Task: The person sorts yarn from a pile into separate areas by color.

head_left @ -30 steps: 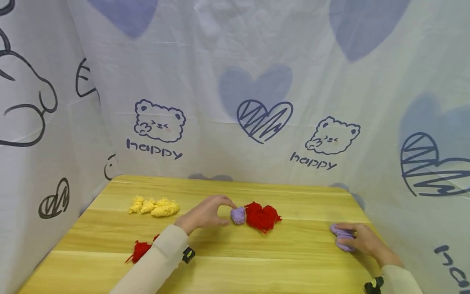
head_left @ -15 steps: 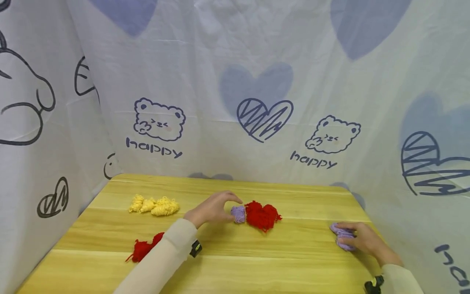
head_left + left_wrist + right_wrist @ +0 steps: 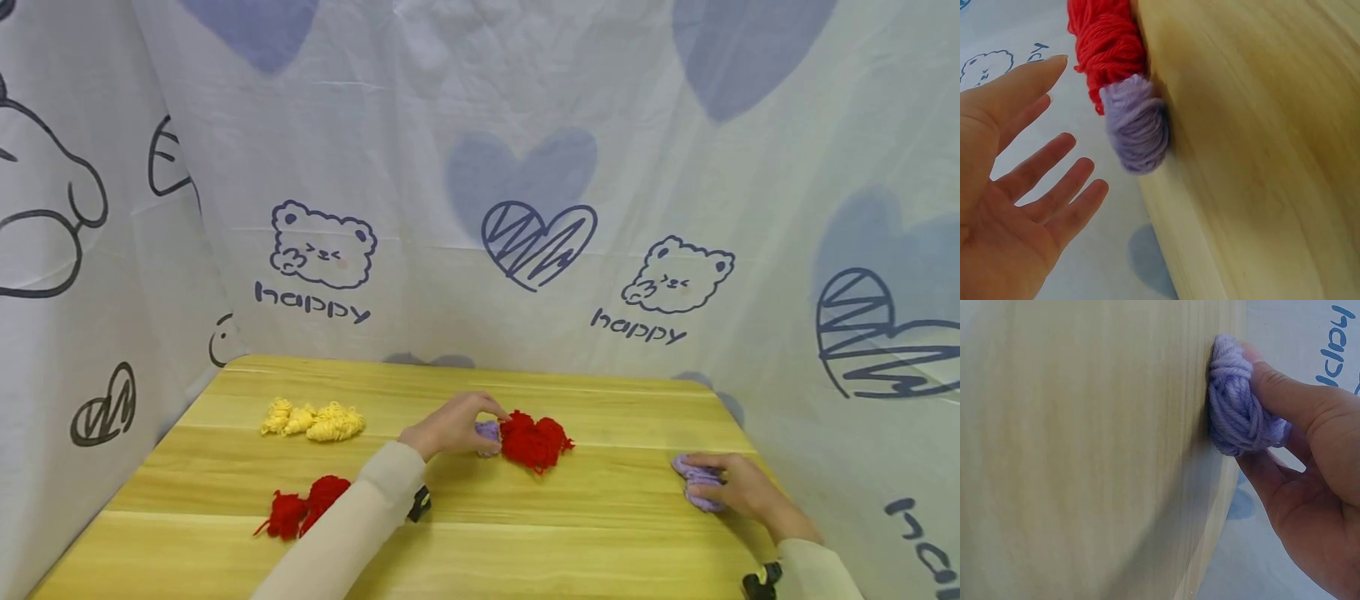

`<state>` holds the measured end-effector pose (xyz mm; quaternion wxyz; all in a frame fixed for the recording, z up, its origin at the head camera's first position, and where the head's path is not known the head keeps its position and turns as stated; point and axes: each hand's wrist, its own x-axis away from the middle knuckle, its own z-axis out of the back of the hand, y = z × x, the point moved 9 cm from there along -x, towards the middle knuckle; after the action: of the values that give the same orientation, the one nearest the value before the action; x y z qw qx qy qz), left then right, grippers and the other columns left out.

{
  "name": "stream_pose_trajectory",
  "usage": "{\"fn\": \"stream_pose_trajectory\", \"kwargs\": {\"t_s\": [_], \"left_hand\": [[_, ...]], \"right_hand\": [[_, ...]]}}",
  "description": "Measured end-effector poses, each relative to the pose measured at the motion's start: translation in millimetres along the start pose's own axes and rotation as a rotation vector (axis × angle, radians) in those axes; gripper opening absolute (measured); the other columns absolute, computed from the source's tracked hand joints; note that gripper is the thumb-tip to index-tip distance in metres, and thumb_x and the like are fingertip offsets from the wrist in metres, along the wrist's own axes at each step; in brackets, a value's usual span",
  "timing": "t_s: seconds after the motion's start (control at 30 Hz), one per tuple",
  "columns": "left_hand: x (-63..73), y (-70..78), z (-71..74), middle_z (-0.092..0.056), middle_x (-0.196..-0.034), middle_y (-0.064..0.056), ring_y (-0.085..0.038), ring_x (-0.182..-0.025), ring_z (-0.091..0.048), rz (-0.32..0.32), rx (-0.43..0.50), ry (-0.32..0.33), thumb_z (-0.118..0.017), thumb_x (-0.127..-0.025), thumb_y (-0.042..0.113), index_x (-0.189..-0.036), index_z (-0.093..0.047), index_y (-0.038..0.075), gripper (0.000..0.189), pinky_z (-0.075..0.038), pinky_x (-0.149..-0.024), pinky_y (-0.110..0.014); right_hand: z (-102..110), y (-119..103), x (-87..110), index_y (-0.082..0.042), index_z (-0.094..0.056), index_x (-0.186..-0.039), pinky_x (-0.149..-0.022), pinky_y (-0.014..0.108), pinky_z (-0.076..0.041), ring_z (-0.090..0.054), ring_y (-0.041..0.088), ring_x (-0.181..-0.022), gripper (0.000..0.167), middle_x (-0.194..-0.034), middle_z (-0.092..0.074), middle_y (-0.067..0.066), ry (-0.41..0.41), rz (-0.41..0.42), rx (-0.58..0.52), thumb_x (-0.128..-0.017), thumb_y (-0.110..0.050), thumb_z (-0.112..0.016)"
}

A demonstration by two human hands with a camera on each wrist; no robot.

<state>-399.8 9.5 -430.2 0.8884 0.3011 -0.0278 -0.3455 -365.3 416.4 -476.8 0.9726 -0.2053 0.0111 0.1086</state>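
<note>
At the middle of the table, my left hand (image 3: 453, 427) reaches around a small lilac yarn bundle (image 3: 487, 435), thumb and fingers spread apart. In the left wrist view that lilac bundle (image 3: 1136, 125) lies against a red yarn bundle (image 3: 1110, 47), and the hand (image 3: 1019, 187) stays beside them with a gap. The red bundle (image 3: 534, 442) sits just right of the lilac one. At the right side, my right hand (image 3: 746, 487) holds lilac yarn (image 3: 701, 483) on the table. The right wrist view has the thumb pressed along this wound yarn (image 3: 1235, 403), fingers partly hidden behind it.
Yellow yarn bundles (image 3: 315, 421) lie in a row at the back left. Red yarn bundles (image 3: 300, 504) are at the front left, partly covered by the left sleeve. The wooden table (image 3: 570, 542) meets a printed cloth (image 3: 435, 325) at its back edge.
My left hand has moved right, its fingers coming around the lilac bundle beside the red one. More of the front-left red yarn shows from behind the sleeve. The right hand has stayed put.
</note>
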Motion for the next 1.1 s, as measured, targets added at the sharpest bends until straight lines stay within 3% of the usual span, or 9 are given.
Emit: {"fn": "stream_pose_trajectory", "kwargs": {"t_s": [0.37, 0.63, 0.87, 1.1], "left_hand": [[-15.1, -3.9, -15.7, -0.065, -0.138, -0.006, -0.028, -0.132, -0.059, 0.034, -0.01, 0.0, -0.083, -0.088, 0.021, -0.132, -0.071, 0.013, 0.046, -0.049, -0.114, -0.045], [-22.7, -4.4, -21.7, -0.063, -0.142, -0.007, -0.03, -0.135, -0.056, 0.02, -0.015, 0.004, -0.083, -0.088, 0.022, -0.138, -0.066, 0.014, 0.054, -0.048, -0.115, -0.046], [-26.5, -6.6, -29.2, -0.066, -0.134, -0.006, -0.028, -0.125, -0.061, 0.012, -0.033, -0.017, -0.084, -0.088, 0.027, -0.136, -0.069, 0.016, 0.052, -0.052, -0.109, -0.042], [-30.2, -4.8, -36.7, -0.067, -0.129, -0.005, -0.021, -0.117, -0.062, 0.021, -0.052, -0.036, -0.086, -0.085, 0.031, -0.136, -0.069, 0.016, 0.056, -0.053, -0.103, -0.034]], "right_hand": [[-0.1, -1.2, 1.7, -0.006, -0.074, -0.126, -0.095, 0.057, -0.055, -0.066, 0.042, -0.116, 0.05, -0.129, -0.069, 0.028, -0.004, 0.004, -0.01, -0.082, -0.025, -0.086], [0.0, -1.1, 2.7, -0.008, -0.074, -0.126, -0.092, 0.047, -0.056, -0.066, 0.037, -0.114, 0.048, -0.129, -0.07, 0.026, -0.003, 0.002, 0.0, -0.083, -0.025, -0.086], [-0.1, -1.1, 1.7, -0.005, -0.073, -0.127, -0.097, 0.059, -0.055, -0.066, 0.043, -0.115, 0.05, -0.131, -0.067, 0.029, -0.012, -0.002, -0.025, -0.083, -0.025, -0.086], [-2.6, 4.9, -0.5, -0.006, -0.072, -0.129, -0.1, 0.062, -0.052, -0.065, 0.045, -0.118, 0.053, -0.134, -0.066, 0.029, -0.018, -0.027, -0.027, -0.083, -0.028, -0.086]]}}
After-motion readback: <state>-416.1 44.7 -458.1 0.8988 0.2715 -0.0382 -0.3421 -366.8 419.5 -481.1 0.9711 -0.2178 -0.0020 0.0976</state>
